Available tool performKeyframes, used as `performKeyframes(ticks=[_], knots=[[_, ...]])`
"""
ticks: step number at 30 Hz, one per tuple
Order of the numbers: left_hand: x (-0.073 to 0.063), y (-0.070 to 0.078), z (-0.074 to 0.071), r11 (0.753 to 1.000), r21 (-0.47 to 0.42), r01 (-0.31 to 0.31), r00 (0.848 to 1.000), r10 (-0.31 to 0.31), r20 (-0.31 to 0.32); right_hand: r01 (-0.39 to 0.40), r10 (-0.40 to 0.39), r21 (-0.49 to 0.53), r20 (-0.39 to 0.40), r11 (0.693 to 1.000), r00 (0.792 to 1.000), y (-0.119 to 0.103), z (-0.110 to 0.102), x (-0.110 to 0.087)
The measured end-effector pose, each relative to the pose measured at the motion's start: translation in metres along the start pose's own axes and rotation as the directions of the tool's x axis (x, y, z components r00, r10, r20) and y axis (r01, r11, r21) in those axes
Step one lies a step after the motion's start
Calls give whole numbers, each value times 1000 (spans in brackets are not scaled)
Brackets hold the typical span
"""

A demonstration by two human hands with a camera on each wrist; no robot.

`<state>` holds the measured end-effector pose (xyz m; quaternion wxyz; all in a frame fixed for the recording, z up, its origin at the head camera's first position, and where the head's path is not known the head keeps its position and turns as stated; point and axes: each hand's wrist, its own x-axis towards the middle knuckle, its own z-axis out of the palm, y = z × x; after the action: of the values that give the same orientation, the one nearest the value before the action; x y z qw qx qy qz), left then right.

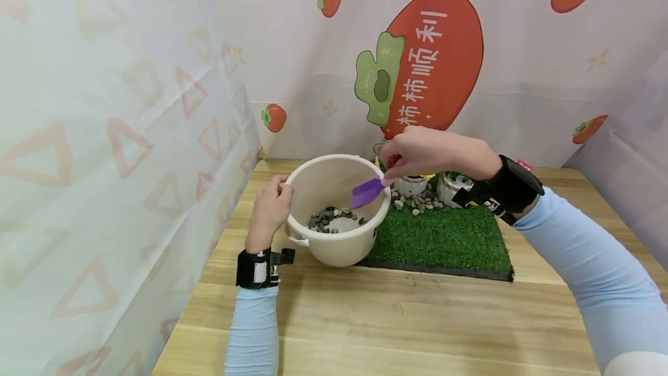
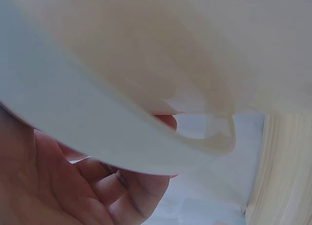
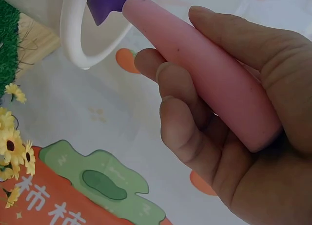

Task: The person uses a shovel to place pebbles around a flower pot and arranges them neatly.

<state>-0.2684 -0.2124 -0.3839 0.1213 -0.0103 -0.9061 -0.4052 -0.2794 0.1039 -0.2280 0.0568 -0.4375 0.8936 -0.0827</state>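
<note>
A cream plastic bucket [image 1: 334,248] stands on the table, partly over the left end of a turf mat. Small pebbles [image 1: 320,219] lie on its bottom. My left hand [image 1: 270,208] grips the bucket's left rim; in the left wrist view its fingers curl under the rim [image 2: 97,122]. My right hand [image 1: 428,152] holds a small shovel by its pink handle [image 3: 204,74], fingers wrapped around it. The shovel's purple blade [image 1: 367,192] hangs tilted down inside the bucket's right side, above the pebbles. Whether anything lies on the blade I cannot tell.
The green turf mat [image 1: 443,242] extends right of the bucket. Behind, more pebbles [image 1: 425,199] surround white pots [image 1: 409,185], with yellow flowers [image 3: 10,144] close by. A printed curtain [image 1: 313,74] hangs behind the wooden table [image 1: 365,318], and another [image 1: 104,161] runs along the left.
</note>
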Motion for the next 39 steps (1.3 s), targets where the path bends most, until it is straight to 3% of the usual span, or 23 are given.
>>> performKeyframes(ticks=[4, 8, 13, 17, 30, 39], knots=[[0, 0, 0, 1000, -2, 2, 1000, -2, 3, -26, 26, 9, 61, 1000, 998, -4, 1, 7], [0, -1, 0, 1000, -10, 10, 1000, -10, 8, -18, 23, -54, 107, 998, 994, -10, -1, 16], [-1, -1, -1, 1000, -12, 25, 1000, -25, 2, 33, -20, -104, 125, 994, 992, -16, -4, 25], [-1, 0, -2, 1000, -8, 28, 1000, -28, 14, 29, -14, -107, 140, 994, 990, -20, -3, 28], [-3, 1, -2, 1000, -1, 26, 1000, -26, 14, 12, 21, -125, 261, 992, 965, -31, 15, 45], [-2, 2, -2, 1000, -5, 29, 999, -29, 22, 24, 18, -138, 298, 990, 954, -38, 26, 57]])
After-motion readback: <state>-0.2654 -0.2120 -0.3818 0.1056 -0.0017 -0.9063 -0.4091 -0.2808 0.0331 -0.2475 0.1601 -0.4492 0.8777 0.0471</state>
